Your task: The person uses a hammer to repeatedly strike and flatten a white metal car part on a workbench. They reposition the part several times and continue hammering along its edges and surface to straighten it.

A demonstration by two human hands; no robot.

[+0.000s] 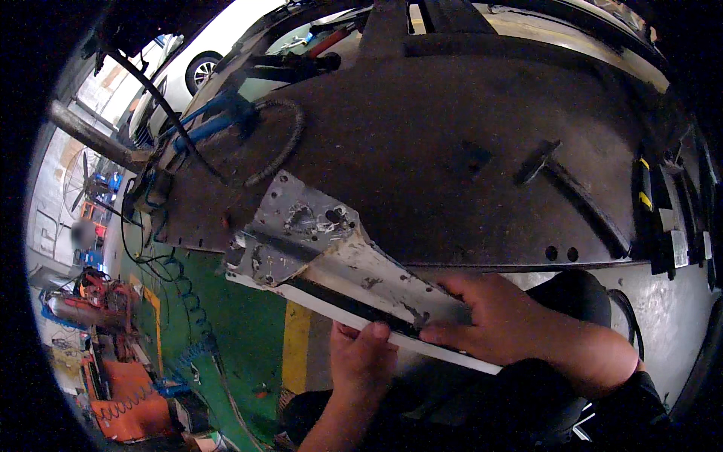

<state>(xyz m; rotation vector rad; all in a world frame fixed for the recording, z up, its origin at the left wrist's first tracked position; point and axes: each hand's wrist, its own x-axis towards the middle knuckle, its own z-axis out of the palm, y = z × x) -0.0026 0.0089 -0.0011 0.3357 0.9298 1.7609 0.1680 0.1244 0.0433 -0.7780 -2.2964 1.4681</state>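
Observation:
A long sheet-metal car body part [339, 264], grey and off-white with holes and chipped paint, lies slantwise in front of me. Its broad flat end rests over the near edge of the dark metal bench, and the narrower end points toward my lap. My left hand [363, 360] grips the white lower edge, thumb on top; its other fingers are mostly hidden beneath. Closed around the narrow end is my right hand [489, 315], its thumb close to the left one and the fingers over the upper side.
A hammer [580, 197] lies on the dark bench [392, 135] at the right. Farther left are a blue tool [218, 119] and a curved hose [297, 139]. A coiled air hose [188, 301] hangs over the green floor. Beyond stands a white car [177, 75].

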